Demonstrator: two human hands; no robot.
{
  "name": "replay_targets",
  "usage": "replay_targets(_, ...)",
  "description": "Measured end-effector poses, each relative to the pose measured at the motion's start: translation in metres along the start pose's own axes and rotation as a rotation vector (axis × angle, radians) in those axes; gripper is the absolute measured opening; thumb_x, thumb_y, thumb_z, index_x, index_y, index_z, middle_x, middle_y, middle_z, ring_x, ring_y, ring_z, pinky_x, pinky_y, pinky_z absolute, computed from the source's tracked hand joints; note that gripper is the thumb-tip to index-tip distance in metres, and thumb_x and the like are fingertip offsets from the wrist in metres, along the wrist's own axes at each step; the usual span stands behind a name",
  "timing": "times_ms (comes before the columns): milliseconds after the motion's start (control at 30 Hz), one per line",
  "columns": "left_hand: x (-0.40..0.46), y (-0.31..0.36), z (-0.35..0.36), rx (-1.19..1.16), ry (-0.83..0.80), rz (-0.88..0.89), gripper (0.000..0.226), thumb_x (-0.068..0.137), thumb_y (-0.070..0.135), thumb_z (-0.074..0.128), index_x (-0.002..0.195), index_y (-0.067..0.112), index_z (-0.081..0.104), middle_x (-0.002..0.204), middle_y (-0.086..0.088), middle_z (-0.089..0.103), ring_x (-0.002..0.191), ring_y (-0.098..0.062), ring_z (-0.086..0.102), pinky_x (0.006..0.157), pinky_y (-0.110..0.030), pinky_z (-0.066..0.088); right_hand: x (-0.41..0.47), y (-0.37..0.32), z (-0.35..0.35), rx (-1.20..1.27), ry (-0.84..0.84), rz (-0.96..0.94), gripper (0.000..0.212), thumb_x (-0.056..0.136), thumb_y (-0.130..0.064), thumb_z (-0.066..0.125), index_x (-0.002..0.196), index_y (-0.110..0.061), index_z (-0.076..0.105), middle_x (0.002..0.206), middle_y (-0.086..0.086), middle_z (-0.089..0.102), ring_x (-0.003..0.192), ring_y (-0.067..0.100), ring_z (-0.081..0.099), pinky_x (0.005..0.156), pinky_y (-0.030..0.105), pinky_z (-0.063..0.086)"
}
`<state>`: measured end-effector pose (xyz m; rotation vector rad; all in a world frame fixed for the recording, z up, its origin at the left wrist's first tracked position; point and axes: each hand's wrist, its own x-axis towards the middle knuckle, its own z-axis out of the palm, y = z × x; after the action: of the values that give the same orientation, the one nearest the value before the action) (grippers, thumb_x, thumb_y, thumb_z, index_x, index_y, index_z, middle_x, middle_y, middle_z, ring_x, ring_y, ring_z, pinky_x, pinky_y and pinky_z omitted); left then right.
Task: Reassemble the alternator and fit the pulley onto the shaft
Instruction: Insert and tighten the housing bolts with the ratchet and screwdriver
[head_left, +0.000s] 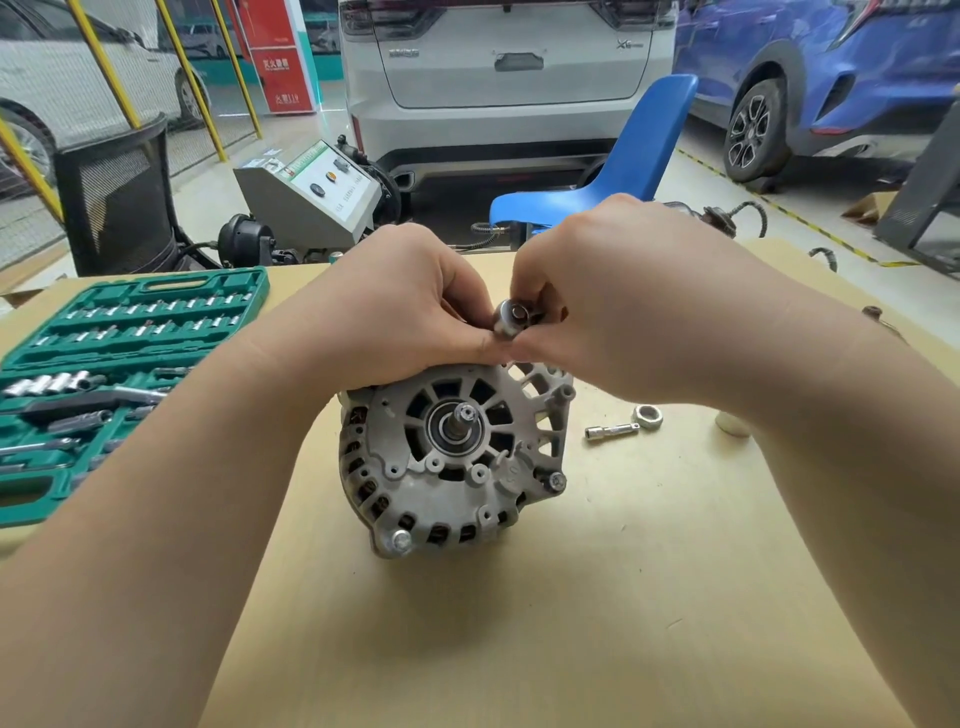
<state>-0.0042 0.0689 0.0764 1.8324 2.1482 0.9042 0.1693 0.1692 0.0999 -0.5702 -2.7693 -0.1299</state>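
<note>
A grey alternator (452, 462) lies on the wooden table (597, 597) with its front face and bare shaft (464, 415) turned up toward me. No pulley shows. My left hand (400, 306) rests curled on the housing's far top edge. My right hand (618, 291) pinches a shiny socket (511, 318) just above that edge, fingertips of both hands meeting around it. Two through bolts (556, 480) sit in the lower lugs.
An open green socket set case (104, 379) lies at the left. A short extension bar (610, 431), a large nut (648, 415) and a white object (732, 423) lie right of the alternator. A blue chair (623, 171) and parked cars stand beyond the table.
</note>
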Motion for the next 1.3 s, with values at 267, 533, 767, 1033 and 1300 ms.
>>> replay_targets(267, 0.0006, -0.0007, -0.0023, -0.043, -0.047, -0.028, 0.017, 0.081, 0.044, 0.092, 0.074, 0.030, 0.085, 0.065, 0.010, 0.076, 0.055, 0.001, 0.066, 0.051, -0.008, 0.044, 0.0013, 0.0000, 0.0016, 0.041, -0.040, 0.059, 0.038, 0.089, -0.056, 0.069, 0.082, -0.019, 0.072, 0.069, 0.002, 0.062, 0.070, 0.027, 0.061, 0.060, 0.037, 0.054)
replay_targets(533, -0.0016, 0.0000, 0.0006, -0.038, -0.022, 0.006, 0.019, 0.077, 0.049, 0.093, 0.079, 0.032, 0.085, 0.070, 0.013, 0.077, 0.064, -0.002, 0.071, 0.057, -0.013, 0.052, -0.0007, -0.0008, 0.0019, 0.047, -0.051, 0.038, 0.028, 0.092, -0.049, 0.071, 0.086, -0.021, 0.068, 0.076, 0.002, 0.063, 0.074, 0.030, 0.062, 0.062, 0.037, 0.053)
replay_targets(767, -0.0003, 0.0010, 0.0019, -0.072, 0.006, -0.026, 0.016, 0.075, 0.038, 0.097, 0.081, 0.029, 0.086, 0.072, 0.012, 0.078, 0.070, -0.009, 0.074, 0.066, -0.023, 0.058, 0.0002, -0.0012, 0.0017, 0.065, -0.103, 0.056, 0.033, 0.090, -0.052, 0.076, 0.085, -0.023, 0.061, 0.079, 0.000, 0.061, 0.074, 0.028, 0.061, 0.058, 0.035, 0.046)
replay_targets(1033, 0.0004, 0.0011, -0.0009, -0.094, -0.033, -0.058, 0.008, 0.080, 0.029, 0.094, 0.082, 0.028, 0.087, 0.070, 0.013, 0.078, 0.068, -0.004, 0.075, 0.059, -0.009, 0.052, 0.0020, -0.0049, 0.0031, 0.066, -0.124, 0.096, 0.041, 0.093, -0.057, 0.070, 0.083, -0.020, 0.057, 0.076, 0.000, 0.057, 0.067, 0.022, 0.057, 0.052, 0.030, 0.036)
replay_targets(1300, -0.0006, 0.0030, -0.0012, -0.090, -0.034, -0.060, 0.009, 0.081, 0.033, 0.094, 0.083, 0.029, 0.087, 0.071, 0.012, 0.078, 0.069, -0.005, 0.075, 0.061, -0.014, 0.056, 0.0014, -0.0075, 0.0017, 0.082, -0.114, 0.111, 0.036, 0.094, -0.054, 0.072, 0.084, -0.021, 0.060, 0.078, 0.002, 0.061, 0.067, 0.022, 0.056, 0.053, 0.029, 0.039)
